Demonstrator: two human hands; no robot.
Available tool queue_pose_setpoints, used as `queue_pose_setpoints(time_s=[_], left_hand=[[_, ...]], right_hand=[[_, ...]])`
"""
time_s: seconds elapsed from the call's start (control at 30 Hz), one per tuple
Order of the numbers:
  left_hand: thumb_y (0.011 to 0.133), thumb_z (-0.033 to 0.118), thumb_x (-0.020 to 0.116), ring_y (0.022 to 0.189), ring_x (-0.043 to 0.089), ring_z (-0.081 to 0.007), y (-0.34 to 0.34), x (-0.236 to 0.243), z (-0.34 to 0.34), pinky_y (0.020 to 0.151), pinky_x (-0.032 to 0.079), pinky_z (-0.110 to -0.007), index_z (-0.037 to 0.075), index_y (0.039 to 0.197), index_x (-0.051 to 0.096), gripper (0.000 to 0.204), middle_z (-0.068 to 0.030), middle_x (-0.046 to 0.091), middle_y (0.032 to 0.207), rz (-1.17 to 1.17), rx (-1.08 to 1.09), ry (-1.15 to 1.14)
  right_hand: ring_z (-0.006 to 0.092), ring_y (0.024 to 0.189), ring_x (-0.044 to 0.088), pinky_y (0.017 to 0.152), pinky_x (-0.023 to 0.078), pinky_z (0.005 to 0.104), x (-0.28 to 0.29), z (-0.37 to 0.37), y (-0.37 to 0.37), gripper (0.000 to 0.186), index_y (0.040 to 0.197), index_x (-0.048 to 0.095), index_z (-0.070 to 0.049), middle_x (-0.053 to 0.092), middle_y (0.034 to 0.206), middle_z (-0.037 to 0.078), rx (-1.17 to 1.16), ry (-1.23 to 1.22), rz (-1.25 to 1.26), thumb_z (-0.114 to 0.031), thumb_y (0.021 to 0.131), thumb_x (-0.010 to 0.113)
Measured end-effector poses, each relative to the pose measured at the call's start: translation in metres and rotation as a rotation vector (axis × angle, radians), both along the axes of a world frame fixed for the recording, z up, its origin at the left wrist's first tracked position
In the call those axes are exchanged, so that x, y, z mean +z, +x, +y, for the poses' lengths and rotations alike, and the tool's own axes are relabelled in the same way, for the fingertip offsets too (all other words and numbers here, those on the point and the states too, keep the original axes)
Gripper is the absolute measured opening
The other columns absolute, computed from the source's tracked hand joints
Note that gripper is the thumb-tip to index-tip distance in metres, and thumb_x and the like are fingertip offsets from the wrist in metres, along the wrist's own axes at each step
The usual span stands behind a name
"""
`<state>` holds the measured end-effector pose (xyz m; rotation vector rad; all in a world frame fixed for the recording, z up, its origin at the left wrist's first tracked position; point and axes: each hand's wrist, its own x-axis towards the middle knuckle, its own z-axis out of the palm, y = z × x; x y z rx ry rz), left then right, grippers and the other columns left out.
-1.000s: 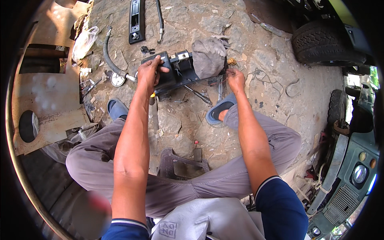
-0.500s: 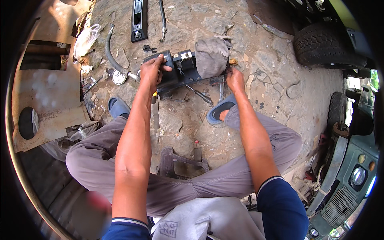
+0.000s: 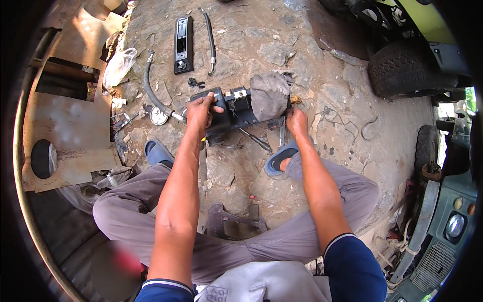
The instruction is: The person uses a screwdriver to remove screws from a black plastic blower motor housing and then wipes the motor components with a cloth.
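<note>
A black boxy mechanical unit (image 3: 215, 117) lies on the stony ground in front of me. My left hand (image 3: 202, 111) grips its left block, thumb and fingers resting over the top and near side. A grey cloth (image 3: 269, 95) is draped over the unit's right part. At the right end, beside the cloth, my right hand (image 3: 297, 121) has its fingers pinched together. What they hold, if anything, is too small to make out. A round dial gauge (image 3: 159, 115) and a dark hose (image 3: 152, 88) lie just left of the unit.
A screwdriver-like tool (image 3: 256, 139) and a spanner (image 3: 282, 136) lie near my right sandal (image 3: 279, 160). Beyond the unit are a long black panel (image 3: 183, 46) and another hose (image 3: 209, 43). Rusty sheet metal (image 3: 68, 128) stands at left, a vehicle tyre (image 3: 402, 68) at upper right.
The whole scene sits lower and slightly further right in the picture, as my head has shifted. Both hands keep about the same places on the unit.
</note>
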<state>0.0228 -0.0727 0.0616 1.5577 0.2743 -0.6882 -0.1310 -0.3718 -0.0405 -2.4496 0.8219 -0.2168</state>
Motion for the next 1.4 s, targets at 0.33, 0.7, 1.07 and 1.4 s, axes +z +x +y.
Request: queue_pose_setpoints(time_s=[0.33,0.7,1.07,1.4], left_hand=[[0.098,0.039,0.059,0.033,0.034,-0.0082,0.001,-0.005,0.003,0.033,0.022,-0.025,0.003,0.097,0.062,0.036,-0.0096,0.071,0.072,0.005,-0.01,-0.003],[0.098,0.038,0.06,0.033,0.034,-0.0087,0.003,-0.003,0.001,0.032,0.022,-0.025,0.003,0.098,0.062,0.036,-0.0098,0.071,0.072,0.019,-0.009,-0.012],[0.098,0.034,0.061,0.033,0.033,-0.0092,0.006,-0.005,0.013,0.032,0.02,-0.025,0.0,0.099,0.063,0.034,-0.0083,0.064,0.064,0.077,0.045,-0.114],[0.101,0.033,0.055,0.038,0.035,-0.008,0.019,-0.012,0.011,0.035,0.022,-0.023,0.004,0.102,0.06,0.029,-0.0047,0.059,0.064,0.317,0.115,-0.316]], right_hand=[[0.0508,0.091,0.062,0.08,0.049,0.0566,0.008,0.003,0.007,0.027,0.098,0.064,0.001,0.066,0.092,0.031,-0.009,-0.007,0.13,-0.024,0.092,0.055],[0.0317,0.074,0.058,0.064,0.046,0.0426,0.012,-0.019,0.002,0.044,0.091,0.066,-0.002,0.063,0.081,0.017,-0.197,0.292,0.225,-0.044,0.096,0.053],[0.0238,0.079,0.07,0.061,0.055,0.0351,0.089,0.137,0.019,0.052,0.112,0.062,0.0,0.068,0.093,0.013,0.533,0.848,0.523,-0.044,0.086,0.072],[0.0138,0.076,0.054,0.068,0.045,0.0308,0.051,0.265,-0.003,0.052,0.116,0.053,-0.004,0.061,0.09,0.005,0.176,1.232,0.117,-0.037,0.083,0.075]])
